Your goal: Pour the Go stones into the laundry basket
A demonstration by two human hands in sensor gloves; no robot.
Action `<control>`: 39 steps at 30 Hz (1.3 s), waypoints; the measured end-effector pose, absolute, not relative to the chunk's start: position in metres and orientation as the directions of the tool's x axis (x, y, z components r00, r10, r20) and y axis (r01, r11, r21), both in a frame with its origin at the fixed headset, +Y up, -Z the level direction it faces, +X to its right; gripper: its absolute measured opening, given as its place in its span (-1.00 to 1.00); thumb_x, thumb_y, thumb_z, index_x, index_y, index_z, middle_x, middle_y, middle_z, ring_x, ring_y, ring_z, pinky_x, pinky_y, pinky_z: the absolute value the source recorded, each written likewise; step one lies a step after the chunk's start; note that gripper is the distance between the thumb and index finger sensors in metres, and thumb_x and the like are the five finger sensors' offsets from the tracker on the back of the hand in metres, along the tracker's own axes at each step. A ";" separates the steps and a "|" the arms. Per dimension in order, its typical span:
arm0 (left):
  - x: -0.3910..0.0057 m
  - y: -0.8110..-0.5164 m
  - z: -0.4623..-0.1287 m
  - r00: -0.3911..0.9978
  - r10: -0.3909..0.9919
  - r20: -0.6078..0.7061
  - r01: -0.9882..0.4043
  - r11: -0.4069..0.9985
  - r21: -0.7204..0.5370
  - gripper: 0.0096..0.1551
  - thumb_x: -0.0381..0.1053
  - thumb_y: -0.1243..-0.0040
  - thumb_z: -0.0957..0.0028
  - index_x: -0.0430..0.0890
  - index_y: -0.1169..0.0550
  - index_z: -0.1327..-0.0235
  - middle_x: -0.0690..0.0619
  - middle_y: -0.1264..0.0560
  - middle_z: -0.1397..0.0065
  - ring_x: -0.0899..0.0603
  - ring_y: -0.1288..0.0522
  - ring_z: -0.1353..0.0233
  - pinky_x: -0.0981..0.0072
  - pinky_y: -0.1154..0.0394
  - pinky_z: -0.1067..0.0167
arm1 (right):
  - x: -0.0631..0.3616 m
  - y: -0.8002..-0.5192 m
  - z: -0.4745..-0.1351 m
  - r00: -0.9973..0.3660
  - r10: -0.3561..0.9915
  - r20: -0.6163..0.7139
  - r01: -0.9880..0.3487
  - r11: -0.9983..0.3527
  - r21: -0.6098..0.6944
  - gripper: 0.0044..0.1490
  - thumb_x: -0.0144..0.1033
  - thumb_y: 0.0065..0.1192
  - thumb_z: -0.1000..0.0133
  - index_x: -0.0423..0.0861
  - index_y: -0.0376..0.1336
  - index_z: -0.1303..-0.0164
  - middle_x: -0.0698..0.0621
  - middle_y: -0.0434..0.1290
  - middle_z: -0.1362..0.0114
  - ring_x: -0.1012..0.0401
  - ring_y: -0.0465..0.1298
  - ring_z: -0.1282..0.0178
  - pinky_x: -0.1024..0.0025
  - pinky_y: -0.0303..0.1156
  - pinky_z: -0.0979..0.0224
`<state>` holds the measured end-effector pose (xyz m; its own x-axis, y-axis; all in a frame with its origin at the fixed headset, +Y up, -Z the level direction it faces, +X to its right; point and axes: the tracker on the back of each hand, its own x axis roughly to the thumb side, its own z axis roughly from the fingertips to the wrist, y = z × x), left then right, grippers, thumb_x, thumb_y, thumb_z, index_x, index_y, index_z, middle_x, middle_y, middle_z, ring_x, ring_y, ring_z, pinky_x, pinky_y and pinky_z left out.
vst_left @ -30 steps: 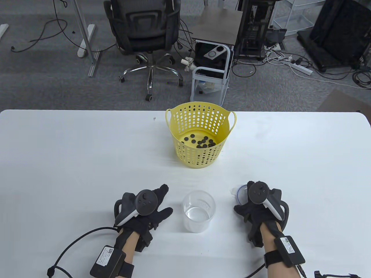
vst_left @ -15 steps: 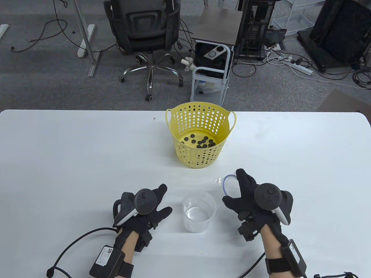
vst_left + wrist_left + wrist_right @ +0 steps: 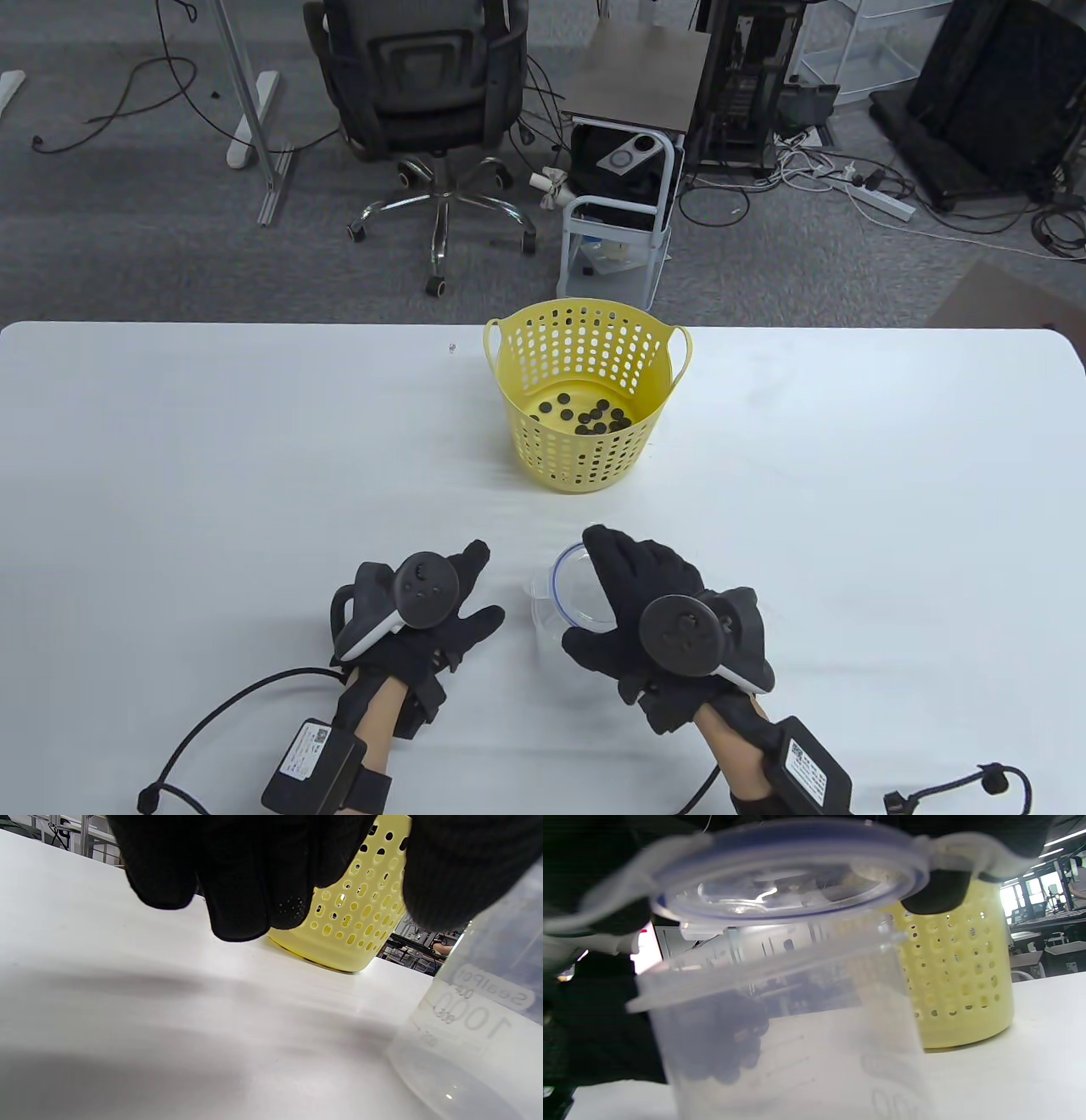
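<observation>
Many dark Go stones (image 3: 588, 417) lie in the yellow laundry basket (image 3: 585, 450) standing on the white table (image 3: 170, 475). Nearer, the right hand (image 3: 657, 624) holds a blue-rimmed lid (image 3: 577, 590) just above the clear container (image 3: 797, 1035). The left hand (image 3: 420, 620) rests released beside it.

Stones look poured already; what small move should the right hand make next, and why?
Probably lower the lid onto the clear container: the right hand holds it just above the rim, the container looks empty, and the stones lie in the yellow basket.
</observation>
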<state>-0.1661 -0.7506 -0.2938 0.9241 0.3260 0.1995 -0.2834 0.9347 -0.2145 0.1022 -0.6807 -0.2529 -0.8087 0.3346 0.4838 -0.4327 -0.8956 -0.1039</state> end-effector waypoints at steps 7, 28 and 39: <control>-0.165 -0.752 -0.294 0.926 0.319 0.201 -0.277 0.938 -0.210 -0.01 0.44 -0.42 0.14 0.18 -0.30 -0.54 0.13 -0.49 -0.58 -0.12 -0.62 -0.44 -0.12 -0.50 -0.34 | 0.089 -0.689 -0.250 -0.816 0.268 0.513 -0.365 -0.926 -0.097 0.33 0.44 0.61 0.21 -0.11 0.10 -0.56 -0.23 0.35 -0.56 -0.48 0.45 -0.33 -0.45 0.35 -0.32; -0.142 -0.755 -0.272 0.514 0.855 0.068 -0.845 0.519 -0.127 -0.08 0.58 -0.11 0.03 0.17 -0.30 -0.55 0.11 -0.38 -0.65 -0.17 -0.49 -0.53 -0.06 -0.50 -0.33 | 0.144 -0.727 -0.274 -0.593 0.785 0.178 -0.794 -0.607 0.029 -0.03 0.20 0.24 -0.09 -0.20 0.11 -0.52 -0.32 0.29 -0.55 -0.41 0.43 -0.34 -0.37 0.36 -0.30; -0.122 -0.772 -0.272 0.546 0.837 0.045 -0.806 0.539 -0.244 -0.08 0.56 -0.01 -0.03 0.13 -0.23 -0.58 0.07 -0.32 -0.68 -0.21 -0.43 -0.57 -0.10 -0.46 -0.36 | 0.140 -0.756 -0.274 -0.484 0.869 0.105 -0.868 -0.492 0.070 -0.13 0.10 0.08 -0.14 -0.23 0.10 -0.50 -0.33 0.32 -0.51 -0.38 0.47 -0.30 -0.34 0.39 -0.26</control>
